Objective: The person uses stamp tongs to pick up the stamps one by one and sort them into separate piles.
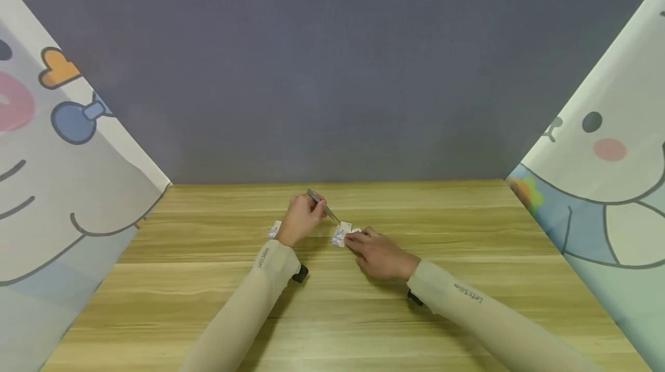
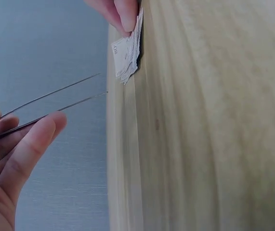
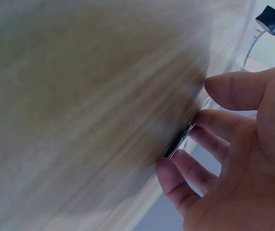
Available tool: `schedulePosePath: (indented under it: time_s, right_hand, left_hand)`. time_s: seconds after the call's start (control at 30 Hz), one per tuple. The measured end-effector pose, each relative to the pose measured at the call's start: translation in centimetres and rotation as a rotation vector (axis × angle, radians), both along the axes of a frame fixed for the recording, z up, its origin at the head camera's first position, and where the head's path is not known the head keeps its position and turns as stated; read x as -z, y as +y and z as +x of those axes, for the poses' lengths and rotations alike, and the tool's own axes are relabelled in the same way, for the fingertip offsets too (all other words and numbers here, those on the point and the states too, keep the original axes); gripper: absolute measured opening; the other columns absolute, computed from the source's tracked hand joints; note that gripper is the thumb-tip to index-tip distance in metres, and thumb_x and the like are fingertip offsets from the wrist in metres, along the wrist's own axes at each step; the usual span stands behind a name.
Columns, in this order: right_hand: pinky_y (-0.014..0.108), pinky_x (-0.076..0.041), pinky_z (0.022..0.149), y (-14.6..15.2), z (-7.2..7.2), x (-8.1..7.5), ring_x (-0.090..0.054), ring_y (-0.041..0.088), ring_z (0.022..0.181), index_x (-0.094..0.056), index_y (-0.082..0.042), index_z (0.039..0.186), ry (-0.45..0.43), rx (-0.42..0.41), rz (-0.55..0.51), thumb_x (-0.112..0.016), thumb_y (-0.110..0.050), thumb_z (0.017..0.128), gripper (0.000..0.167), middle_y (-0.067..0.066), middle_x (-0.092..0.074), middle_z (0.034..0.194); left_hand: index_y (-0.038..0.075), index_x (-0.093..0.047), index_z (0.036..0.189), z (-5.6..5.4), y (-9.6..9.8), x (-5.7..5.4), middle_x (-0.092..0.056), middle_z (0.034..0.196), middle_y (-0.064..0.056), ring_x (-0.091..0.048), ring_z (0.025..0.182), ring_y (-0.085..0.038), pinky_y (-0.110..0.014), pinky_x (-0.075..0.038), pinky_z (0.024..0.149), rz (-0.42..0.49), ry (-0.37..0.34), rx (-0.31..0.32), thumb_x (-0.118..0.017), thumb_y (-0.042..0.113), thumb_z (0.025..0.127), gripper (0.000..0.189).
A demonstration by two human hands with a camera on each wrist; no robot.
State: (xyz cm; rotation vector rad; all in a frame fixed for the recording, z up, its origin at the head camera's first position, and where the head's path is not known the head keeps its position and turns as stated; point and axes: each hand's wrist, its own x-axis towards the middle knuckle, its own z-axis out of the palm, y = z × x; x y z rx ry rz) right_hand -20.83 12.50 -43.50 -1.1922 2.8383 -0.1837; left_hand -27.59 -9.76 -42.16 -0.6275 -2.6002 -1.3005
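My left hand grips metal tweezers between thumb and fingers. In the left wrist view the two tips of the tweezers stand apart, with nothing between them. They point toward a small pile of printed paper slips, which shows in the left wrist view as a layered stack low on the table. My right hand rests its fingertips on the right side of the pile. In the right wrist view its fingers are spread and slightly bent at the slips' edge.
One separate paper slip lies on the wooden table, left of my left hand. A grey wall panel rises behind the table's far edge. Cartoon-printed panels stand at both sides.
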Motion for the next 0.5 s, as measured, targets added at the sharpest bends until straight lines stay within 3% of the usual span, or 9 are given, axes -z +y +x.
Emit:
schedulePosePath:
  time_s: [0.5]
  right_hand:
    - [0.040, -0.041, 0.098, 0.0, 0.1, 0.1, -0.043, 0.025, 0.119, -0.045, -0.004, 0.141, -0.014, 0.019, -0.013, -0.051, -0.019, 0.098, 0.045, 0.007, -0.042, 0.143]
  left_hand:
    - [0.005, -0.068, 0.100, -1.1, 0.9, 0.8, -0.067, 0.073, 0.001, -0.065, 0.066, -0.012, -0.024, -0.053, 0.058, -0.037, -0.053, 0.029, -0.052, 0.016, 0.099, 0.019]
